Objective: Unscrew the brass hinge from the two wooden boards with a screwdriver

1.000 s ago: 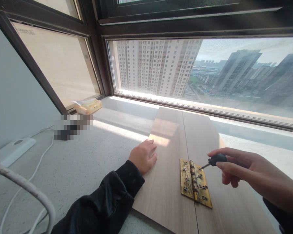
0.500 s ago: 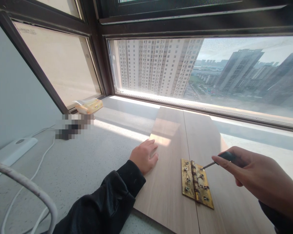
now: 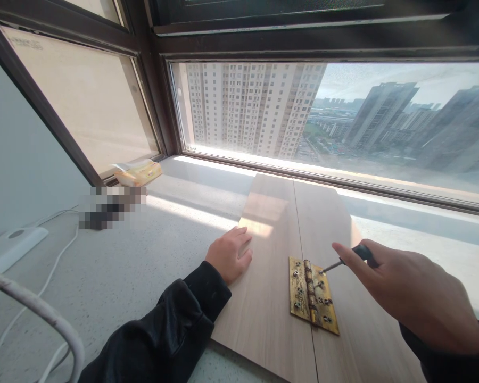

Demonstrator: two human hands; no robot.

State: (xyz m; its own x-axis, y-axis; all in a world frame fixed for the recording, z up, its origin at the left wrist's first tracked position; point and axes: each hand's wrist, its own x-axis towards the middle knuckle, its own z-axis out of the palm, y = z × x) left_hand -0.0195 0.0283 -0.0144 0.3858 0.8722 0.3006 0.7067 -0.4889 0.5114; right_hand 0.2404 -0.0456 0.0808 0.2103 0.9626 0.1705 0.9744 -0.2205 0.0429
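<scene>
Two light wooden boards (image 3: 271, 223) lie side by side on a pale speckled sill, joined by a brass hinge (image 3: 312, 295) with several screws. My right hand (image 3: 407, 290) is closed round a black-handled screwdriver (image 3: 343, 260), whose tip rests on a screw in the hinge's right leaf near its top. My left hand (image 3: 228, 252), in a black sleeve, lies flat with fingers stretched out on the left edge of the left board.
A wide window with a dark frame (image 3: 303, 45) runs along the far side. A yellow packet (image 3: 138, 173) sits in the left corner. A white box (image 3: 8, 247) with a white cable (image 3: 32, 311) lies at the left.
My right hand turned over the screwdriver handle so its back now faces me, and it shifted slightly left. The left hand stayed flat on the board.
</scene>
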